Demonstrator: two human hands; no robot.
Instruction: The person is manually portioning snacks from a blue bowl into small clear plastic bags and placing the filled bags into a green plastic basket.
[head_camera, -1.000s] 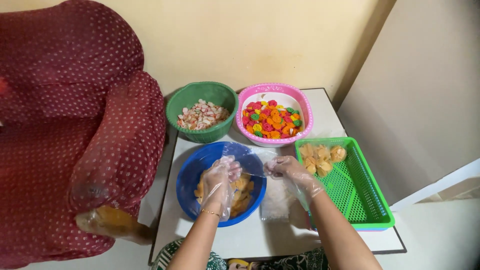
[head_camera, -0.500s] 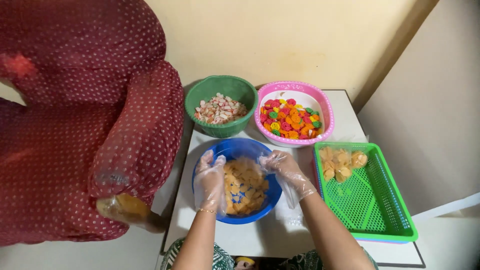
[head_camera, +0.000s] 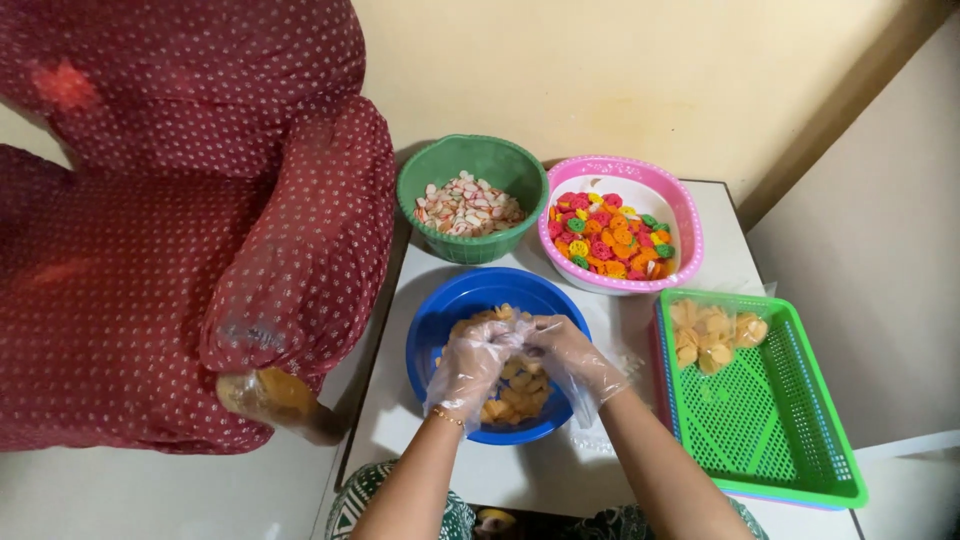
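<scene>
My left hand (head_camera: 472, 362) and right hand (head_camera: 566, 355), both gloved, met over blue bowl (head_camera: 440, 318), fingers curled round clump of yellow crackers (head_camera: 512, 385); brittle pieces, loose gloves, so tight squeeze risked crumbling, slack one spilling onto white table (head_camera: 395, 425)

- A green bowl (head_camera: 472, 246) of white and pink crackers (head_camera: 468, 207) stands at the far left of the white counter (head_camera: 520, 480).
- Just right of it sits a pink bowl (head_camera: 683, 215) of red, orange, yellow and green round snacks (head_camera: 610, 235).
- A green mesh tray (head_camera: 775, 430) at the right holds a clear bag of yellow chips (head_camera: 715, 333) in its far end.
- At the left, another person in a dark red dotted garment (head_camera: 150, 220).
- Behind, a yellow wall (head_camera: 600, 70).
</scene>
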